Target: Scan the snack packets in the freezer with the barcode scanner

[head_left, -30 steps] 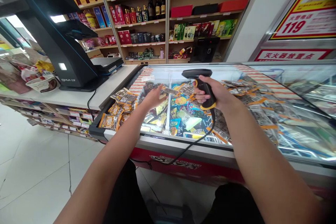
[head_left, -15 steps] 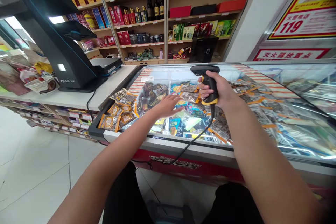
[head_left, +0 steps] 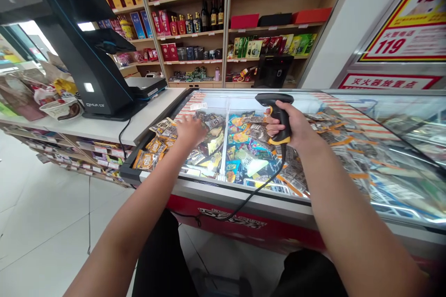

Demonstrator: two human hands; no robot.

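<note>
My right hand point(head_left: 298, 129) is closed around the grip of a black barcode scanner point(head_left: 276, 107) with yellow trim, held upright over the glass lid of a chest freezer point(head_left: 244, 199). The scanner's black cable point(head_left: 256, 191) hangs over the freezer's front edge. My left hand point(head_left: 190, 131) reaches to the left half of the lid, fingers stretched out flat, touching a heap of brown and orange snack packets point(head_left: 160, 135). More small packets point(head_left: 315, 123) lie on the glass near the scanner.
A black checkout terminal point(head_left: 91, 62) stands on the white counter point(head_left: 114, 131) to the left, beside a bowl point(head_left: 61, 109). Wooden shelves point(head_left: 223, 32) with boxes and bottles fill the back wall. White floor tiles point(head_left: 45, 222) lie at the lower left.
My left hand has swung from the middle of the lid leftward to the packet heap. The scanner hand has stayed in much the same spot.
</note>
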